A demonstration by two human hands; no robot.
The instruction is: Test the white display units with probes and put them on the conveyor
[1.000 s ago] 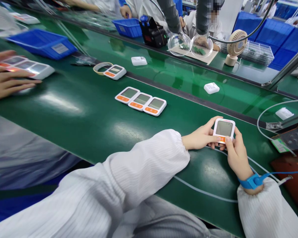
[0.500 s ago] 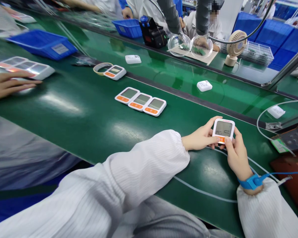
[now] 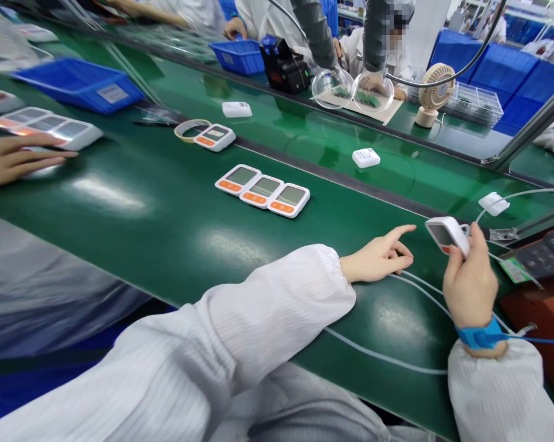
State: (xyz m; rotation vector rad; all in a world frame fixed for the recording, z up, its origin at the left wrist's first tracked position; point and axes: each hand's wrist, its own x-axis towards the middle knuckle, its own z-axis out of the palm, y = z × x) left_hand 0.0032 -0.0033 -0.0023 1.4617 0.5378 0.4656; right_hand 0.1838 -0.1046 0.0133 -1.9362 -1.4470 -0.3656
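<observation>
White meter [image 3: 448,236] in right hand [image 3: 470,283], three meters [image 3: 262,191] apart — left hand [image 3: 378,260] empty

Three thermometer units [image 3: 262,191] lie side by side on the table [image 3: 157,221], left of and beyond both hands. Behind them, another unit [image 3: 215,137] sits beside a tape ring [image 3: 188,127]. A desk fan [image 3: 430,92] stands far back right.

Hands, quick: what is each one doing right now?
Left hand: open, holding nothing, resting on the green belt.
Right hand: closed on the white display unit, lifted and tilted.
</observation>
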